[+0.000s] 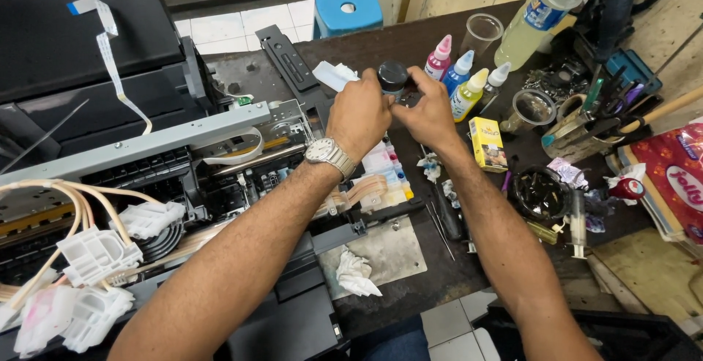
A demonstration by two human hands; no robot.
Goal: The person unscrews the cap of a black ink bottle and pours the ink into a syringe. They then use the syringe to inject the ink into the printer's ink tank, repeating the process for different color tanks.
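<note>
The small dark bottle (392,77) sits just above the middle of the frame, pinched between both hands over the far side of the table (439,273). It stands roughly upright, long axis running top to bottom, its black cap pointing toward the upper edge; I cannot tell whether the cap is on tight. The left hand (358,114) comes at it from the left, its grip curled closed around the bottle's side and lower part, a metal wristwatch (329,156) on that wrist. The right hand (428,110) meets it from the right, fingers closed against it, about as near. Just right stand four coloured ink bottles (460,77); below left lies the opened printer (220,163) with its bundle of tubes (44,189).
</note>
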